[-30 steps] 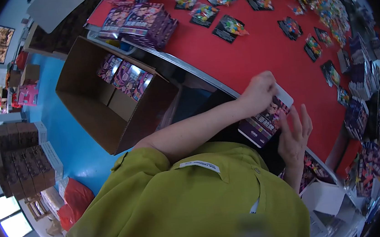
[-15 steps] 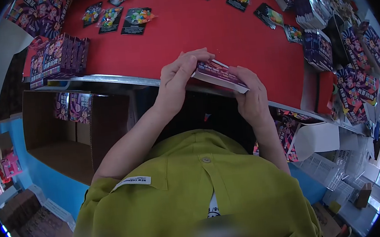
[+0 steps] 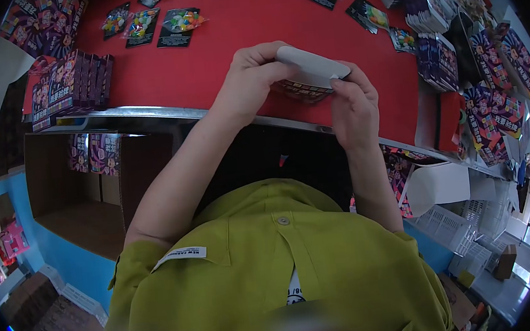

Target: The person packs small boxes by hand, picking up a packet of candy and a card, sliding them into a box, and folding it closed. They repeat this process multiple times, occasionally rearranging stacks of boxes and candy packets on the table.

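A small printed card box [image 3: 304, 90], with a smooth white panel [image 3: 313, 65] round at the corners, is held over the near part of the red table [image 3: 232, 22]. The left hand [image 3: 249, 84] grasps its left end, the right hand [image 3: 355, 102] pinches its right; fingers hide both ends. Far left lie four clear bags of bright, pebble-like pieces [image 3: 182, 21] on black cards, one cut off. Near left, a brown cardboard carton [image 3: 47, 161] shows two glossy boxes [image 3: 104, 154], their lower parts hard to make out.

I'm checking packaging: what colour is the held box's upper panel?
The upper panel is plain white, best seen in the head view.
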The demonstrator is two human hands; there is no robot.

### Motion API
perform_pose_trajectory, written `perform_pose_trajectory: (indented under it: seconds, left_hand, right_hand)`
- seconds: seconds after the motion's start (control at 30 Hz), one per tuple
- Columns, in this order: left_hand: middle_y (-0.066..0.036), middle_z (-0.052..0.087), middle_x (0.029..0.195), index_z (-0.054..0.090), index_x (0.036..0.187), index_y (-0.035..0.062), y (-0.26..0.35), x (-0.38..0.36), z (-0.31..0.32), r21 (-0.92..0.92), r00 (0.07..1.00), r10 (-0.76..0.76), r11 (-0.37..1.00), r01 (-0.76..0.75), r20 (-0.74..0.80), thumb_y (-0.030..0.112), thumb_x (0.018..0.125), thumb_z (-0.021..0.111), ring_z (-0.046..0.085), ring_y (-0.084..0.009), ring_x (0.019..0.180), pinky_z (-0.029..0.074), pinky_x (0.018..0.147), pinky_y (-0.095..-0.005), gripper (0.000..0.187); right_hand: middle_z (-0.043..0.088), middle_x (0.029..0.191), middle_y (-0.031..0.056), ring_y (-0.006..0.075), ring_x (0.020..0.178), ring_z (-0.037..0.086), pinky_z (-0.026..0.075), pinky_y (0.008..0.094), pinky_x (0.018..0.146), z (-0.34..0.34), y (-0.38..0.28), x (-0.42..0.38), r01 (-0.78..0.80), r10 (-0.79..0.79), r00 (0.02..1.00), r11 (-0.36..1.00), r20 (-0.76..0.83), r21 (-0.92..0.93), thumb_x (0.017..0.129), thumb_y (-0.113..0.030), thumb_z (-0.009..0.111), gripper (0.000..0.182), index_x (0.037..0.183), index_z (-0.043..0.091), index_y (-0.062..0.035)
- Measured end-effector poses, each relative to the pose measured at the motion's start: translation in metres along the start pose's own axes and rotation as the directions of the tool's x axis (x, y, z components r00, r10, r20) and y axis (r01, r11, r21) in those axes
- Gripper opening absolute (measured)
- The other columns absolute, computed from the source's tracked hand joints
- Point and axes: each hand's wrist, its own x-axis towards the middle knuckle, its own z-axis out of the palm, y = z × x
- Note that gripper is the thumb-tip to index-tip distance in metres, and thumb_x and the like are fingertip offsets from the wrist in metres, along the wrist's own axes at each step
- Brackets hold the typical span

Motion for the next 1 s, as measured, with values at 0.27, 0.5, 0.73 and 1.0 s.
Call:
perform_pose_trajectory:
  seconds: [0.27, 0.5, 0.73, 1.0]
  left_hand:
    - [-0.01, 0.065, 0.104, 0.067, 0.104, 0.0063, 0.002, 0.003, -0.021, 0.512, 0.873, 0.409, 0.707, -0.488, 0.267, 0.011, 0.078, 0.068, 0.063, -0.0207, 0.098, 0.054, 0.082, -0.0296, 0.026]
    - [-0.011, 0.063, 0.11, 0.064, 0.111, 0.0081, 0.007, -0.005, -0.019, 0.648, 0.824, 0.386, 0.511, -0.566, 0.415, 0.022, 0.068, 0.074, 0.062, -0.0249, 0.102, 0.055, 0.082, -0.0323, 0.046]
    - [-0.01, 0.064, 0.105, 0.062, 0.112, 0.0068, 0.009, -0.007, -0.021, 0.651, 0.854, 0.27, 0.558, -0.515, 0.444, 0.03, 0.069, 0.072, 0.063, -0.025, 0.099, 0.054, 0.082, -0.0335, 0.05]
    - [-0.009, 0.064, 0.105, 0.053, 0.124, 0.0056, 0.008, 0.009, -0.022, 0.606, 0.9, 0.259, 0.67, -0.429, 0.352, 0.032, 0.077, 0.068, 0.062, -0.0223, 0.1, 0.052, 0.084, -0.0323, 0.056]
  right_hand:
    - [0.062, 0.103, 0.0108, 0.0204, 0.095, 0.057, 0.043, 0.0305, 0.084, -0.001, 0.006, -0.001, 0.54, -0.543, 0.802, 0.479, 0.25, -0.691, 0.08, 0.009, 0.049, 0.025, 0.099, 0.063, 0.0017]
    - [0.062, 0.109, 0.0104, 0.0244, 0.096, 0.059, 0.042, 0.0337, 0.085, -0.01, -0.01, 0.001, 0.644, -0.421, 0.752, 0.3, 0.508, -0.704, 0.082, 0.0, 0.055, 0.023, 0.102, 0.064, -0.0039]
    - [0.063, 0.108, 0.0085, 0.0232, 0.094, 0.06, 0.042, 0.0337, 0.082, -0.011, -0.007, -0.008, 0.709, -0.413, 0.639, -0.011, 0.649, -0.705, 0.079, -0.006, 0.063, 0.026, 0.105, 0.064, -0.0082]
    - [0.063, 0.101, 0.0086, 0.0217, 0.093, 0.06, 0.047, 0.0307, 0.079, -0.017, 0.001, 0.017, 0.597, -0.409, 0.795, 0.399, 0.448, -0.696, 0.082, -0.003, 0.063, 0.025, 0.106, 0.064, -0.0045]
